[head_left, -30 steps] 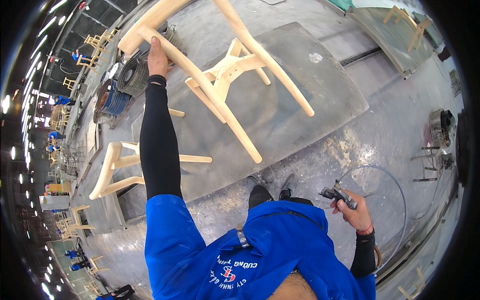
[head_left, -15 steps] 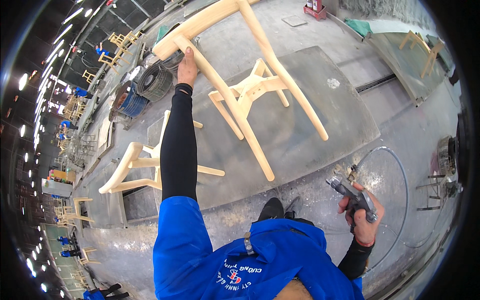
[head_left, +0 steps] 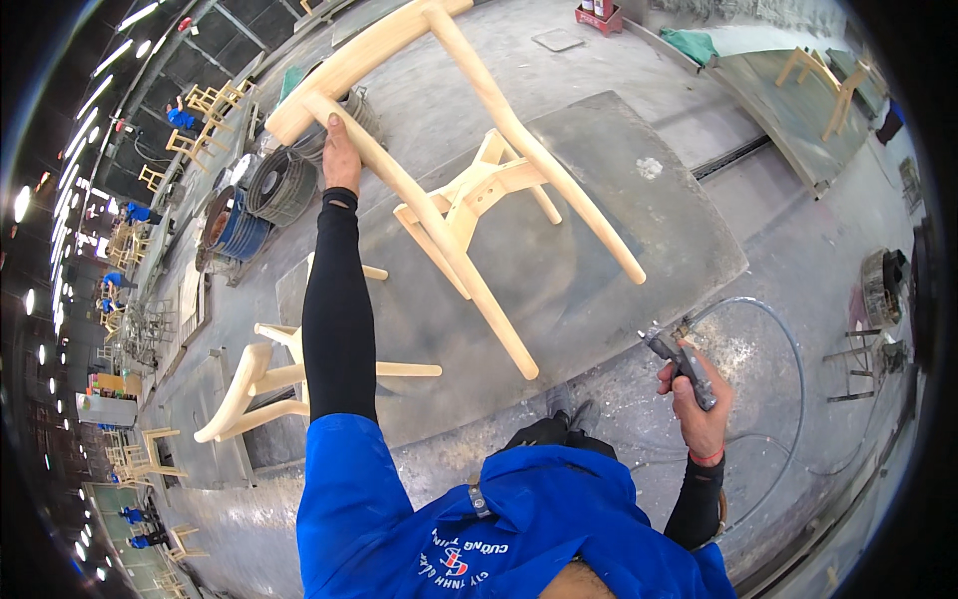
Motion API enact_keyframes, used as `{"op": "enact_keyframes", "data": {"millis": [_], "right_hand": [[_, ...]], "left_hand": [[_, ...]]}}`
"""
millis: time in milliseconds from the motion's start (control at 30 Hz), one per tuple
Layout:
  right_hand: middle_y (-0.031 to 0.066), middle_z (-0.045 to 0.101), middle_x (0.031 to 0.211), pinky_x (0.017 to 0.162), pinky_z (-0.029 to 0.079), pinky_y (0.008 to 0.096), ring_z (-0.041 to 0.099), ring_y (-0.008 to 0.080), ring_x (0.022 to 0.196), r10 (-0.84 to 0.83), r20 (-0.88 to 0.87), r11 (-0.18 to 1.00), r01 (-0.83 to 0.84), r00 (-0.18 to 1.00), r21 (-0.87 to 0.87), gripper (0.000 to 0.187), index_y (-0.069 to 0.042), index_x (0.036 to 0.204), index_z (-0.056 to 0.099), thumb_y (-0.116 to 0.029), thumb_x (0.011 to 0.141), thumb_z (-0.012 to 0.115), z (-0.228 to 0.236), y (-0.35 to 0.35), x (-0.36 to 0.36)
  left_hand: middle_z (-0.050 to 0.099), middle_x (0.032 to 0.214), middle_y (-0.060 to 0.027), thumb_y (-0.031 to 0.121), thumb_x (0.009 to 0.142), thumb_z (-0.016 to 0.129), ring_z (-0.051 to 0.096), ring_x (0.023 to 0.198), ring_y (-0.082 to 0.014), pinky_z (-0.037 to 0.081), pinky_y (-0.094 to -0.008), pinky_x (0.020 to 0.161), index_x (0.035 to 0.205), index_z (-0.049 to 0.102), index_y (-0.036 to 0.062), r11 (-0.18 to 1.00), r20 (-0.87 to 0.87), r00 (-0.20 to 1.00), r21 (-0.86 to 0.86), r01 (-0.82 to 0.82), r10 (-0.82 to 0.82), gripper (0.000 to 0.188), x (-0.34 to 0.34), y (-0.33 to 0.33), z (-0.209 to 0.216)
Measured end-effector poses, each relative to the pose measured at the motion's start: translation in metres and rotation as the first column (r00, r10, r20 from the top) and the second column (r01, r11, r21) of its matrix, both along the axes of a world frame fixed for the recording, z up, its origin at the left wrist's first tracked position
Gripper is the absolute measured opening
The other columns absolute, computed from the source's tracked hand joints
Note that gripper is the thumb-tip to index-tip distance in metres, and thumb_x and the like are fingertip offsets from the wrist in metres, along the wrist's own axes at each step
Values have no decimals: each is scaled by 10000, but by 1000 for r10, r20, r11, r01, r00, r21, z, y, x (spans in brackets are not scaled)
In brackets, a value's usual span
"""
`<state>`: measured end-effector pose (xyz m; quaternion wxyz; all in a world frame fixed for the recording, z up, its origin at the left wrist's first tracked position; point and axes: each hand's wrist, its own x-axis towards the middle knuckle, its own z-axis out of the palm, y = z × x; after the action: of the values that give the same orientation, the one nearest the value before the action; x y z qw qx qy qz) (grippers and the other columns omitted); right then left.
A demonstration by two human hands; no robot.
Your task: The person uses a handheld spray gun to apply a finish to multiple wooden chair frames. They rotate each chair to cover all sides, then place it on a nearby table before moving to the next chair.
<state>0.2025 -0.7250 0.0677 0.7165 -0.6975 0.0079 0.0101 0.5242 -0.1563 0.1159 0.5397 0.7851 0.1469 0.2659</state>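
Observation:
A pale wooden chair frame point(head_left: 499, 323) without a seat is tilted over a grey board. My left hand point(head_left: 341, 158), arm stretched forward, is closed round the frame near the joint of a leg and the thick top rail. In my right hand point(head_left: 705, 419), low at the right, is a dark spray gun point(head_left: 691, 369), its nozzle pointing up and left, apart from the chair. A grey hose point(head_left: 800, 379) loops to the right of the gun. Beyond my left forearm stands a second pale chair frame point(head_left: 238, 397), partly hidden by my sleeve.
Under the chair lies a wide grey board point(head_left: 689, 240). Drums, one a blue barrel point(head_left: 238, 232), stand at the far left. To the far right a sloping metal sheet point(head_left: 788, 125) carries another wooden frame. People in blue work among chairs along the left.
The chair frame and my left hand have shifted a little leftward in view. My right hand with the spray gun has come left and slightly up, nearer the board.

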Motion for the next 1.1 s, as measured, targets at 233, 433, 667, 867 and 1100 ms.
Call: {"op": "enact_keyframes", "data": {"millis": [233,433,667,867,1100], "right_hand": [[238,746,1144,846,564,349,758,300,1014,64,96,848,-3,993,-530,441,41,1317,655,-169,942,753,-100,30,74],[250,741,1126,829,569,360,763,325,1010,-28,253,925,121,967,-360,409,36,1298,667,-116,929,757,-119,84,133],[244,736,1083,787,577,424,744,376,955,26,325,882,131,945,-453,423,3,1296,666,-159,919,765,-148,108,166],[215,738,1027,785,556,496,710,424,920,90,132,767,16,987,-642,438,-40,1291,668,-257,919,748,-195,85,159],[182,747,970,766,553,441,720,353,846,90,-186,954,-138,978,-267,370,-61,1228,709,-313,957,723,-210,105,162]], "left_hand": [[746,1034,-175,806,983,310,709,948,-304,505,-486,832,1318,564,-3,998,-51,999,56,-18,20,911,28,20,3],[735,1049,-205,803,980,267,708,878,-297,540,-378,576,1251,634,-93,995,-115,989,58,-83,90,1006,31,7,11],[766,1022,-125,815,984,258,705,918,-282,469,-567,901,1339,531,91,999,-200,979,-6,-50,48,852,38,9,14],[738,1141,-121,831,975,288,705,981,-285,492,-559,898,1347,527,95,1000,-117,993,-26,-9,6,859,54,21,0],[599,1416,-119,843,973,276,619,1254,-306,470,-627,994,1603,309,190,998,-138,989,-46,49,-55,908,53,-13,16]]}}
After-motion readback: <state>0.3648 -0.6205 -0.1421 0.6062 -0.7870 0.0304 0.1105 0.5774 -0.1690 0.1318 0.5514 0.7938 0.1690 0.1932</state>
